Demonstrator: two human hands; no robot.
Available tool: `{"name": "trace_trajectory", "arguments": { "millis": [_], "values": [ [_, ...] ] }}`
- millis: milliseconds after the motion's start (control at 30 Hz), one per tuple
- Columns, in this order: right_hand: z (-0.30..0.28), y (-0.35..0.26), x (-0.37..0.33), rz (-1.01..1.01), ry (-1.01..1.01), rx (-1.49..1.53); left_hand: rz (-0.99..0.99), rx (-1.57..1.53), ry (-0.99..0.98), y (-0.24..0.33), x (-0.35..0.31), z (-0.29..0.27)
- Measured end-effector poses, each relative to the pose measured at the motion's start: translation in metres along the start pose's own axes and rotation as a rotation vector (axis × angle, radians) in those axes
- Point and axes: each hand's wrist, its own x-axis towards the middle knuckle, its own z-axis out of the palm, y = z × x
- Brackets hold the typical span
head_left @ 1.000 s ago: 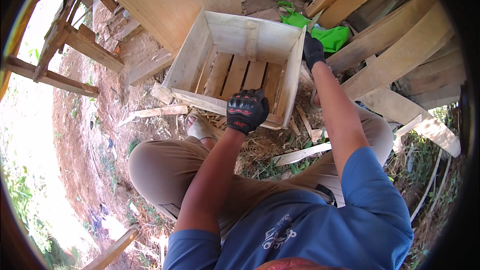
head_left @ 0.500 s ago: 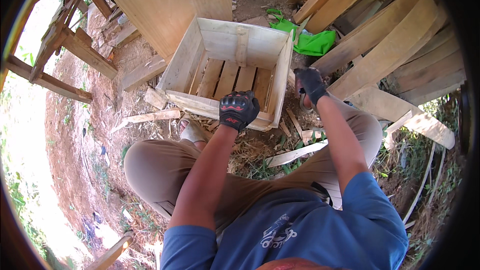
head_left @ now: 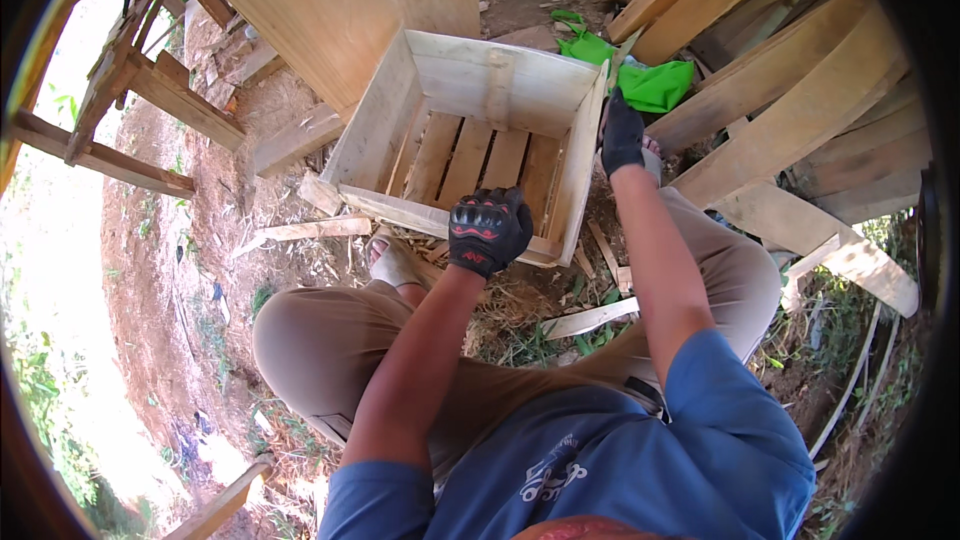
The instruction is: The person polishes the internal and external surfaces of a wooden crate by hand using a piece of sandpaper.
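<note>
A pale wooden crate (head_left: 375, 160) with a slatted bottom sits on the ground in front of me, its open top facing up. My left hand (head_left: 488, 230), in a black glove with red marks, is closed over the crate's near wall, right of its middle; the fingertips are hidden behind the knuckles. Beside the crate's right wall is my right hand (head_left: 623, 135), also gloved in black. Its fingers stretch forward along the outside of that wall, and whether they touch it I cannot tell. A pale strip (head_left: 626, 48) stands at the far right corner, just beyond the fingertips.
A large wooden panel (head_left: 330, 10) leans beyond the crate. At the right lie stacked planks (head_left: 790, 90) and a bright green bag (head_left: 655, 85). Loose boards and a wooden frame (head_left: 185, 100) stand at the left. Offcuts (head_left: 590, 318) and shavings litter the ground near my feet.
My right hand has moved forward along the crate's right side, and its fingers have straightened. My left hand stays on the near wall. The whole view has shifted slightly.
</note>
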Motion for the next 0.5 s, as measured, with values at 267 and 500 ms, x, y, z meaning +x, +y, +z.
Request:
{"name": "trace_trajectory", "arguments": {
  "millis": [267, 500],
  "values": [
    [-0.015, -0.038, 0.019, 0.189, -0.129, 0.347, -0.021, -0.004, -0.034, 0.000, -0.001, -0.004],
    [-0.038, -0.034, -0.108, -0.213, -0.134, -0.421, -0.003, -0.029, -0.052, 0.005, 0.004, -0.007]
  ]
}}
